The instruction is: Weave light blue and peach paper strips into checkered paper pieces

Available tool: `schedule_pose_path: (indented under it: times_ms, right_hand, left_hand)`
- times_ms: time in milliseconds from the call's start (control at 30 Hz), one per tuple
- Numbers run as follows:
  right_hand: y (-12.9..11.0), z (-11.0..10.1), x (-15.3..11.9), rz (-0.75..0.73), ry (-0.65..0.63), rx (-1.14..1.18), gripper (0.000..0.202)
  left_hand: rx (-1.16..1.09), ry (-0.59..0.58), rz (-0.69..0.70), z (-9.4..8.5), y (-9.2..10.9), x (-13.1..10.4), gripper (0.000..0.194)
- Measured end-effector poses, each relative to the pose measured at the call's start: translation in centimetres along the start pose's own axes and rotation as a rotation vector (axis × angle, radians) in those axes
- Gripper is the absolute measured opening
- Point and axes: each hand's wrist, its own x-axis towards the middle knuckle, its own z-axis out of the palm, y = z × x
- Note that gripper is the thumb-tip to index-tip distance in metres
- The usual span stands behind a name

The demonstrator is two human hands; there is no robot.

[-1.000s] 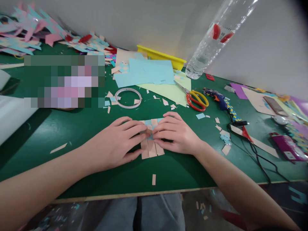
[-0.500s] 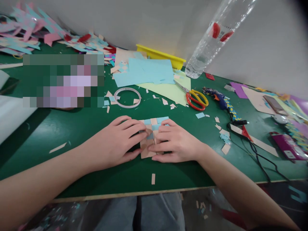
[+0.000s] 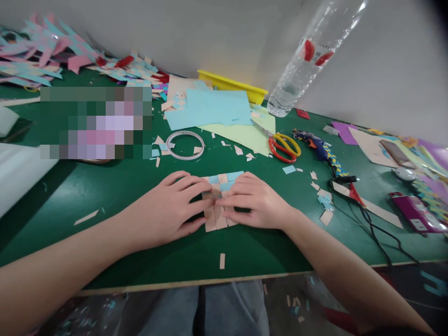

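A small woven paper piece [image 3: 220, 219] of pale peach and light blue strips lies on the green table, partly covered by my fingers. Spread out from the left, the fingers of my left hand [image 3: 175, 205] rest on its upper face, the thumb beside its left edge. My right hand [image 3: 259, 200] is bent over the right part, thumb and index finger close together at the strips near the middle. Exactly what those fingertips pinch is hard to see. Light blue strip ends show between the hands along the far edge.
Beyond the hands are a white tape ring [image 3: 185, 144], scissors [image 3: 285, 145], blue paper sheets [image 3: 219, 107] and a leaning plastic bottle [image 3: 301, 70]. A cable [image 3: 367, 219] and purple pack [image 3: 418, 212] lie right. Paper strips [image 3: 45, 51] are heaped far left. A loose strip [image 3: 222, 261] sits near the front edge.
My right fingers have lifted and shifted upward on the woven paper, uncovering more of its near right part. The left hand stays almost in place. The view has tilted slightly.
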Motion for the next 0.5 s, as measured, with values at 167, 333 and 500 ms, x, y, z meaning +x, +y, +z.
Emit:
schedule_pose_path:
  times_ms: [167, 333, 500]
  right_hand:
    - [0.63, 0.39, 0.01, 0.101, 0.081, -0.088, 0.018]
    - [0.7, 0.71, -0.04, 0.102, 0.052, -0.127, 0.022]
    - [0.37, 0.8, 0.01, 0.12, 0.021, -0.152, 0.024]
  left_hand:
    - [-0.009, -0.018, -0.002, -0.08, 0.15, 0.15, 0.03]
    - [-0.023, -0.017, -0.013, -0.03, 0.18, 0.26, 0.031]
    - [-0.027, -0.034, -0.004, -0.3, 0.27, 0.37, 0.032]
